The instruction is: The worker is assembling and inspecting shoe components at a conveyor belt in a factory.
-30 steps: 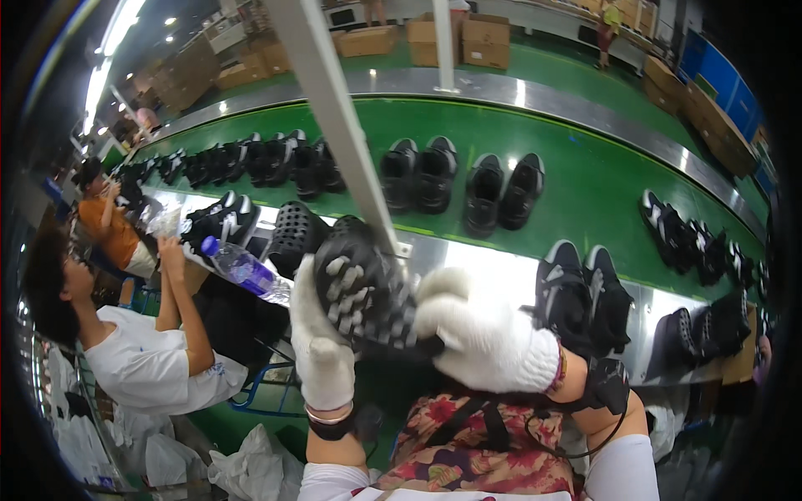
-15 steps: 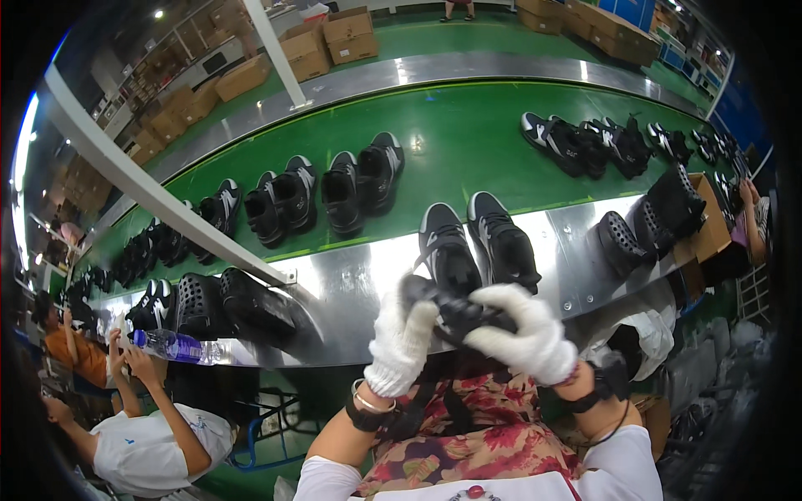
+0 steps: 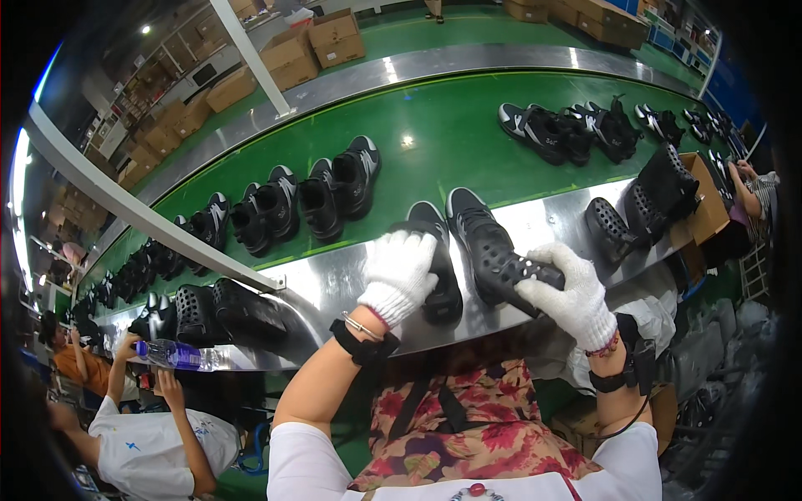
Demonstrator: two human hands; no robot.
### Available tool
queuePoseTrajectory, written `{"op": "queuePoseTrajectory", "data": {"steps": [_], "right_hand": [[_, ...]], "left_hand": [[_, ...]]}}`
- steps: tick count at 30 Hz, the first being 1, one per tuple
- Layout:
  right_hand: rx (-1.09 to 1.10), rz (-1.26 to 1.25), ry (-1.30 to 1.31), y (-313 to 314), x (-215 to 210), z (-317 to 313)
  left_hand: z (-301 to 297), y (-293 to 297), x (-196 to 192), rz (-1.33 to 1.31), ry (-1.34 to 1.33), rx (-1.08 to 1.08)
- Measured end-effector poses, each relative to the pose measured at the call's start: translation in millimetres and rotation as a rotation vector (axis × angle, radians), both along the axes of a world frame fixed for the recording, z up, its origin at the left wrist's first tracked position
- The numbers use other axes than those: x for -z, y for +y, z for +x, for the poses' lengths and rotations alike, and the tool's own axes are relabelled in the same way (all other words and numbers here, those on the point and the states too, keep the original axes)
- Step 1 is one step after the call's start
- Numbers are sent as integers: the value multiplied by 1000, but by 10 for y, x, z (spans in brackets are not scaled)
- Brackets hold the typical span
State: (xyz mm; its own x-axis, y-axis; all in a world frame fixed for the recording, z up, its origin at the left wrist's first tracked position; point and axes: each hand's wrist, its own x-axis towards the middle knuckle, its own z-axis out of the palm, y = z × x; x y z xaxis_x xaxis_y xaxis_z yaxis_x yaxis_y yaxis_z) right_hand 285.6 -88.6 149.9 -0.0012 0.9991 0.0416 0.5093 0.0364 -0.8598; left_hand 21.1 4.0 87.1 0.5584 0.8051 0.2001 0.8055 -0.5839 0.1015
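Observation:
Two black sneakers with grey toes stand side by side before me, the left sneaker (image 3: 443, 296) and the right sneaker (image 3: 474, 225), toes pointing away. My right hand (image 3: 572, 296), in a white knit glove, is closed on the rear end of a black perforated shoe-shaped piece (image 3: 511, 271). This piece lies over the right sneaker's opening; whether its front is inside cannot be told. At the left sneaker's side, my gloved left hand (image 3: 399, 271) has its fingers curled in. A dark edge shows beyond them, but what they grip is hidden.
More perforated black pieces stand on the metal ledge, at left (image 3: 194, 313) and right (image 3: 608, 227). Rows of sneakers (image 3: 334, 196) occupy the green belt (image 3: 434, 125). A white post (image 3: 159, 200) slants across the left. A co-worker's hands are near a plastic bottle (image 3: 174, 354).
My hands were together over a dark piece in front of the sneakers. They have parted: the left moved forward to the left sneaker, the right moved right with the perforated piece over the right sneaker.

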Motion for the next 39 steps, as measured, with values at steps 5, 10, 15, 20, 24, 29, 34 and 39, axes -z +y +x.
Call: {"op": "queuePoseTrajectory", "data": {"steps": [5,10,15,20,24,29,34,39], "right_hand": [[-266,-37,-137,151,-202,-315],[-295,16,-372,439,248,-789],[-273,163,-342,534,564,-1104],[-288,-220,-234,689,450,-931],[-252,32,-300,847,852,-1180],[-234,-125,-295,873,917,-1165],[-157,-206,521,759,924,-1069],[-224,30,336,881,1118,-1202]], "left_hand": [[-156,-38,27,-64,-298,-31],[-79,-45,46,-55,-459,54],[-248,-3,145,-13,-467,-37],[-356,-35,107,-52,-606,-4],[-207,-66,125,0,-542,90],[-252,-201,216,110,-599,-3],[-280,-322,408,149,-758,-192],[-249,-379,472,255,-683,-91]]}}
